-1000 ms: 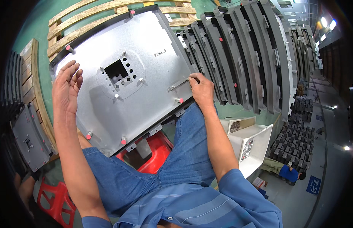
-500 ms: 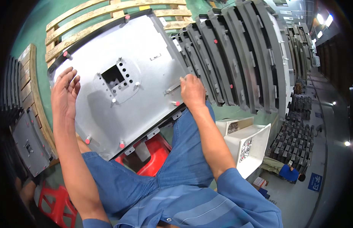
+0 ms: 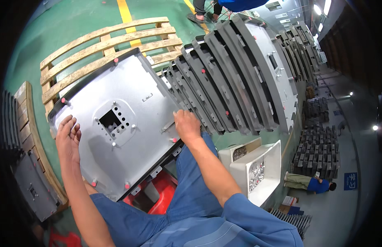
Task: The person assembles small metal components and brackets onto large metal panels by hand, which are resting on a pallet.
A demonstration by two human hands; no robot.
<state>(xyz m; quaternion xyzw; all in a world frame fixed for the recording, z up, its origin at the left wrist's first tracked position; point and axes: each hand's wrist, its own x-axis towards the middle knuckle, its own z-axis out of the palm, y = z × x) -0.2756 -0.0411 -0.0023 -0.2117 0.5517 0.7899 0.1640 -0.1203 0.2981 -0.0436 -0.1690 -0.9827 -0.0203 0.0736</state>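
Wooden pallet [image 3: 107, 44] on green floor [image 3: 84, 16].

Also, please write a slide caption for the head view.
Left hand and right hand at opposite sides of a grey metal panel, wooden pallet beyond.

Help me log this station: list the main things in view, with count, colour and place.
Metal panel: one, silver-grey, over the lap
Red-capped posts: five visible, red, on that panel
Standing panels: several, grey, row to the right
Far-left panel: one, grey, lower left
Pallets: two, pale wood, upper left and left
Bins: two, white, right of the lap
Stool: one, red, below the metal panel
Stacked parts: many, dark grey, far right
Sign: one, blue, far right
Other people: at least two, blue clothing, top and right
Floor: one, green, beyond the pallets
Left hand: one, bare, at the metal panel's left edge
Right hand: one, bare, at its right side
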